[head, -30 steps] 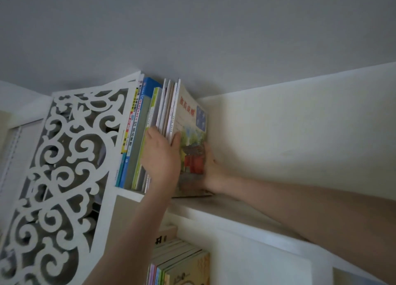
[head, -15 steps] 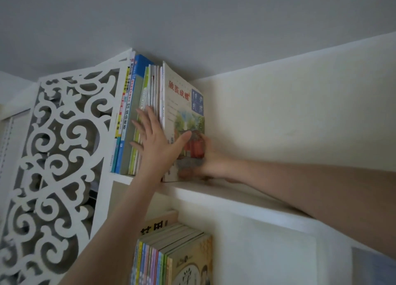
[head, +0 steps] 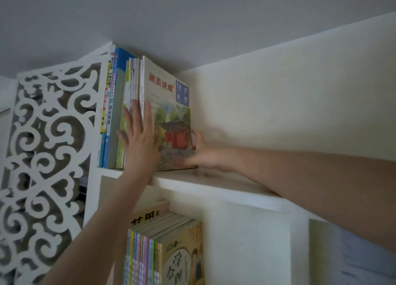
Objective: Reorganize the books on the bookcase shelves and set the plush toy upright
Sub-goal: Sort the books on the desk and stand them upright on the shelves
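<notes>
A row of upright books (head: pixel 120 104) stands at the left end of the top shelf (head: pixel 214 185) of a white bookcase. The rightmost one is a picture book (head: pixel 169 96) with a red pavilion on its cover. My left hand (head: pixel 139 139) lies flat, fingers spread, against the book spines. My right hand (head: pixel 201 154) is at the picture book's lower right edge, fingers against its cover; part of it is blurred. The plush toy is not in view.
A white carved scroll panel (head: pixel 42 147) forms the bookcase's left side. On the shelf below stands another row of thin colourful books (head: pixel 158 254), with one book (head: pixel 150 215) lying across their tops. A grey ceiling is above; the cream wall is behind.
My left hand has opened from a grip on the thin books to a flat palm against the spines. The books now stand straighter and closer together. The view has shifted down slightly.
</notes>
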Available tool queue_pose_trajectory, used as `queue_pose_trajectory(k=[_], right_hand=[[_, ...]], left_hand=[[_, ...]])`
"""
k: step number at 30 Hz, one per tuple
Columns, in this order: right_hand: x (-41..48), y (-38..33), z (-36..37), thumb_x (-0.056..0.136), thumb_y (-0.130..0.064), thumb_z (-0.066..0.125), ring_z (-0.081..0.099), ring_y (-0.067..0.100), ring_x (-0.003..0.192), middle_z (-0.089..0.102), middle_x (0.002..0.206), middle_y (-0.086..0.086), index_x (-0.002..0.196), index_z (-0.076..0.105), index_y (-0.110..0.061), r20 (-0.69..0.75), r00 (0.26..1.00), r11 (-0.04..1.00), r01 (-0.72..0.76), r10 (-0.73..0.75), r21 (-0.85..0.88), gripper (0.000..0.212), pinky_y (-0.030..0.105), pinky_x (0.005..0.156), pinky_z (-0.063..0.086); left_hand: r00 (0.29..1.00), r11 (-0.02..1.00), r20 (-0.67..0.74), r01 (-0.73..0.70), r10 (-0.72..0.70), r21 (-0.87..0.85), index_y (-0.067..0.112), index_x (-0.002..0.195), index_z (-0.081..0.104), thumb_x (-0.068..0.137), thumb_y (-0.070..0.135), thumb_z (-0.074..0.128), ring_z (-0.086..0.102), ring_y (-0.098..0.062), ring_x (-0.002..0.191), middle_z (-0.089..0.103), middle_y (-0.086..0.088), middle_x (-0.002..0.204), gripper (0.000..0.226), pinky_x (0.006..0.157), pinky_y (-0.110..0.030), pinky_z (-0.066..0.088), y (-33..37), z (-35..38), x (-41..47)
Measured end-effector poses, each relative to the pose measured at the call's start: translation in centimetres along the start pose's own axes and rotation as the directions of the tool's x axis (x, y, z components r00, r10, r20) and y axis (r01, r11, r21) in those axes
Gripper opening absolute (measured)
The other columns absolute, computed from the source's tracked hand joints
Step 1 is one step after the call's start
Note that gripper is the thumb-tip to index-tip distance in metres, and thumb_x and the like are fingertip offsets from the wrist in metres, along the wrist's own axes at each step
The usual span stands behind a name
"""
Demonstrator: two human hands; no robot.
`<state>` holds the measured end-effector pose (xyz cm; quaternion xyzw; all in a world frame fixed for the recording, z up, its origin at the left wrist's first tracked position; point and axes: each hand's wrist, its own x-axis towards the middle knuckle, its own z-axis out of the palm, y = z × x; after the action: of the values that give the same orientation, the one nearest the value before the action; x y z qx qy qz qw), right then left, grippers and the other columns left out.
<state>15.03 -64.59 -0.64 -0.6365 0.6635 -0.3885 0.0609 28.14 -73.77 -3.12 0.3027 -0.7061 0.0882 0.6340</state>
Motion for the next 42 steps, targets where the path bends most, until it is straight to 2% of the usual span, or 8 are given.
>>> queue_pose_trajectory(k=[8,12,14,18,24,28,36,42], right_hand=[[-3.9,-1.5,-2.2,0.078,-0.033,0.077,0.033,0.024,0.135,0.027,0.150,0.012,0.150,-0.009,-0.021,0.033,0.998,0.997,-0.054,0.056,-0.064,0.112,0.033,0.110,0.033],[-6.7,-2.3,-4.2,0.082,-0.026,0.074,0.051,0.023,0.110,0.036,0.143,0.014,0.150,-0.011,-0.025,0.008,0.996,0.991,-0.085,0.086,-0.102,0.108,0.030,0.087,0.042],[-9.0,-2.8,-5.3,0.083,-0.023,0.072,0.056,0.020,0.097,0.047,0.128,0.011,0.150,-0.004,-0.024,-0.030,0.996,0.990,-0.091,0.089,-0.106,0.101,0.031,0.081,0.044],[-16.3,-4.1,-7.7,0.083,-0.022,0.072,0.057,0.013,0.094,0.052,0.123,0.002,0.144,0.030,-0.019,-0.188,0.982,0.982,-0.006,-0.030,-0.188,0.074,0.016,0.074,0.044],[-32.4,-2.1,-6.5,0.084,-0.026,0.072,0.055,-0.001,0.111,0.050,0.130,-0.010,0.136,0.042,-0.026,-0.271,0.941,0.945,0.113,-0.201,-0.306,0.060,0.015,0.095,0.045],[-40.5,2.5,-3.9,0.081,-0.023,0.073,0.053,-0.002,0.116,0.049,0.133,-0.010,0.134,0.044,-0.024,-0.337,0.939,0.978,-0.001,-0.070,-0.208,0.060,0.013,0.099,0.041],[-50.5,17.0,4.5,0.078,-0.023,0.075,0.060,-0.002,0.105,0.046,0.133,-0.020,0.130,0.045,-0.035,-0.241,0.729,0.759,-0.552,0.640,0.346,0.061,0.028,0.094,0.051],[-55.3,23.4,13.0,0.084,-0.019,0.071,0.055,0.003,0.104,0.047,0.125,-0.015,0.137,0.042,-0.020,-0.034,0.497,0.438,-0.728,0.867,0.528,0.061,0.005,0.068,0.047]], left_hand=[[0.999,0.996,-0.037,0.038,-0.035,0.076,0.035,0.149,-0.011,0.086,0.015,0.065,-0.024,-0.031,0.142,-0.023,-0.010,0.155,0.101,0.106,-0.057,-0.015,1.4,-1.6,-0.7],[0.996,0.984,0.024,-0.077,0.082,-0.160,0.019,0.143,0.038,0.087,0.018,0.063,0.024,-0.031,0.140,0.030,-0.010,0.151,0.061,0.116,-0.049,0.018,5.5,-3.6,-2.1],[0.988,0.901,0.142,0.000,0.069,-0.434,0.020,0.129,0.055,0.090,0.012,0.059,0.056,-0.016,0.116,0.060,0.003,0.123,0.039,0.100,-0.036,0.045,8.4,-5.2,-3.5],[0.969,0.720,0.200,0.036,0.145,-0.693,0.026,0.117,0.062,0.093,0.011,0.053,0.063,0.003,0.096,0.069,0.015,0.101,0.030,0.089,-0.020,0.049,13.7,-9.2,-7.9],[0.922,0.486,0.257,0.090,0.290,-0.869,0.032,0.106,0.063,0.094,0.011,0.050,0.067,-0.005,0.095,0.072,0.014,0.094,0.028,0.089,-0.036,0.052,18.6,-12.0,-17.2],[0.843,0.385,0.410,0.269,0.349,-0.883,0.025,0.110,0.063,0.093,0.011,0.050,0.068,-0.010,0.093,0.072,0.007,0.096,0.026,0.085,-0.038,0.053,21.0,-11.3,-24.4],[0.459,0.478,0.799,0.641,0.389,-0.601,0.028,0.107,0.066,0.093,0.007,0.053,0.067,0.002,0.088,0.072,0.018,0.091,0.029,0.079,-0.016,0.052,23.1,-5.3,-40.3],[-0.025,0.657,0.964,0.736,0.264,-0.161,0.021,0.115,0.056,0.094,0.009,0.053,0.062,0.010,0.078,0.062,0.012,0.105,0.024,0.068,-0.003,0.045,20.9,-1.7,-53.2]])
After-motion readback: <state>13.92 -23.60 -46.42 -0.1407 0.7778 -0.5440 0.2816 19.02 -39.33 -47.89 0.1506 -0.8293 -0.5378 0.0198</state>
